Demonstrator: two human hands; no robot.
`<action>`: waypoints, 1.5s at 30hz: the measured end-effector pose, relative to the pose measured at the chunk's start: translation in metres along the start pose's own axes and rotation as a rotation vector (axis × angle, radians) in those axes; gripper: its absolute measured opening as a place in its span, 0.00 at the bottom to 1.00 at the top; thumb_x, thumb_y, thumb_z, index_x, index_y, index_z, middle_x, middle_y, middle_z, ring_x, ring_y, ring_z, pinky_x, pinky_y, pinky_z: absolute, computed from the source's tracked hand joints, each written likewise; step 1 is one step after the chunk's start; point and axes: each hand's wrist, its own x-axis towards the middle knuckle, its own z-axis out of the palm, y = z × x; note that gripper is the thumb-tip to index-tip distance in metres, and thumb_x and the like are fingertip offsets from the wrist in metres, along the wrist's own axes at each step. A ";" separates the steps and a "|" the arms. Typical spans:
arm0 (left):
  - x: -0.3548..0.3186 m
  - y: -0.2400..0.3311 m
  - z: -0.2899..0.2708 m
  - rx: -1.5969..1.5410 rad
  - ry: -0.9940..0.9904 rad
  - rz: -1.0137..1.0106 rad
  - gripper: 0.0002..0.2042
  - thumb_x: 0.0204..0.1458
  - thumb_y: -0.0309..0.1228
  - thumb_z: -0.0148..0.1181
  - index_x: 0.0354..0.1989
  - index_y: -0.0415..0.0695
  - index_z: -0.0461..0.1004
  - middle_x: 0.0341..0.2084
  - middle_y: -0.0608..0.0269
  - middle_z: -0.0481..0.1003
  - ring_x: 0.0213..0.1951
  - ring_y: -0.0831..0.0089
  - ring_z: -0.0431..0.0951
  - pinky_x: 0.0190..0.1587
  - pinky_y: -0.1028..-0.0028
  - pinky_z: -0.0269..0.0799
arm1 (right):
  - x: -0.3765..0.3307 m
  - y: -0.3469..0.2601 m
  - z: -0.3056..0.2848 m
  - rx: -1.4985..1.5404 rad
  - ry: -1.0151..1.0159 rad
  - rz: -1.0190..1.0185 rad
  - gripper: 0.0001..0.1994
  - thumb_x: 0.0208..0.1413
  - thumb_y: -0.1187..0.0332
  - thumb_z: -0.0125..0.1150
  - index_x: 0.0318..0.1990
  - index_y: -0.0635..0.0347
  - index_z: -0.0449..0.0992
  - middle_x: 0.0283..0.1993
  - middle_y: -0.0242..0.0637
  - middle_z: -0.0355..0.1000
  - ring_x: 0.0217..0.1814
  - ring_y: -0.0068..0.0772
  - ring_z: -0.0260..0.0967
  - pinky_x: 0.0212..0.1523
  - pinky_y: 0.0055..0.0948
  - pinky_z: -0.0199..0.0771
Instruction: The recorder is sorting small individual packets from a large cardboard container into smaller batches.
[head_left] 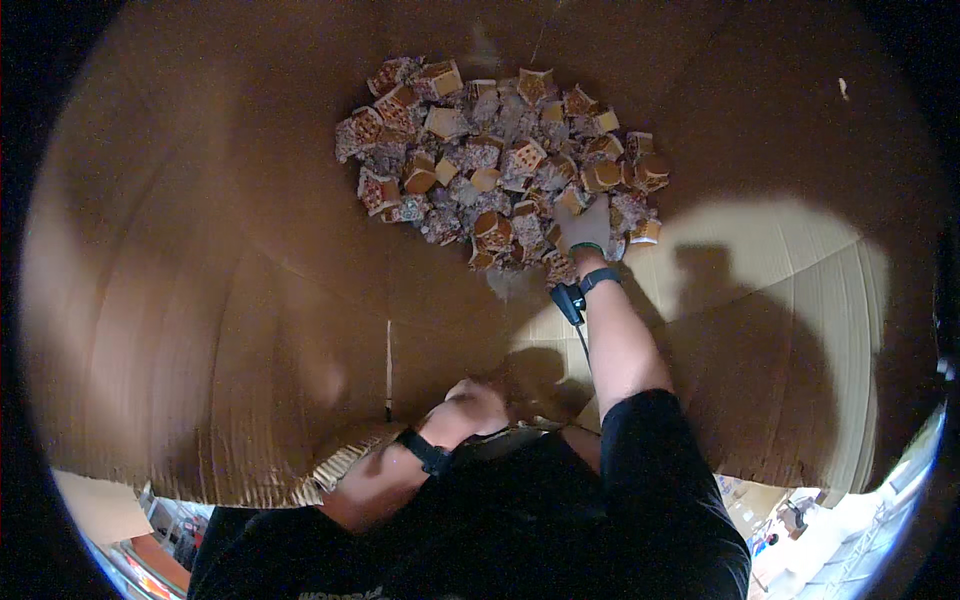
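Observation:
I look down into a large brown cardboard box (200,300). At its bottom lies a heap of small wrapped packages (490,150), brown and patterned, with orange-tan faces. My right hand (585,228), in a grey glove, reaches deep into the box and rests on the near right edge of the heap; whether its fingers hold a package I cannot tell. A dark wristband and a small black device with a cord sit at that wrist. My left hand (475,405) is closed on the near rim of the box, close to my body.
The box walls rise on all sides; the right wall (800,270) is lit and shows corrugated ridges. The torn near rim (330,465) shows fluting. Beyond the rim, bits of floor and coloured objects appear at the lower corners.

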 end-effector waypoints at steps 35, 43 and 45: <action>0.019 -0.010 0.028 0.198 0.124 -0.006 0.18 0.52 0.36 0.50 0.45 0.43 0.80 0.48 0.50 0.77 0.51 0.52 0.77 0.53 0.58 0.72 | -0.026 -0.030 -0.029 -0.364 -0.285 -0.302 0.51 0.36 0.23 0.55 0.64 0.49 0.68 0.64 0.46 0.66 0.64 0.51 0.66 0.62 0.46 0.67; -0.020 0.024 0.018 0.254 0.310 0.020 0.25 0.56 0.48 0.47 0.47 0.39 0.78 0.48 0.46 0.76 0.51 0.51 0.76 0.55 0.57 0.70 | -0.030 0.017 -0.030 -0.256 -0.162 -0.252 0.34 0.43 0.41 0.68 0.52 0.58 0.76 0.53 0.48 0.75 0.54 0.48 0.74 0.52 0.41 0.74; -0.004 0.010 0.019 0.297 0.307 0.039 0.25 0.55 0.49 0.48 0.48 0.40 0.78 0.49 0.46 0.76 0.52 0.50 0.75 0.55 0.57 0.70 | -0.030 0.025 -0.025 0.016 -0.173 -0.110 0.28 0.44 0.45 0.68 0.45 0.60 0.80 0.46 0.49 0.78 0.48 0.51 0.75 0.48 0.43 0.73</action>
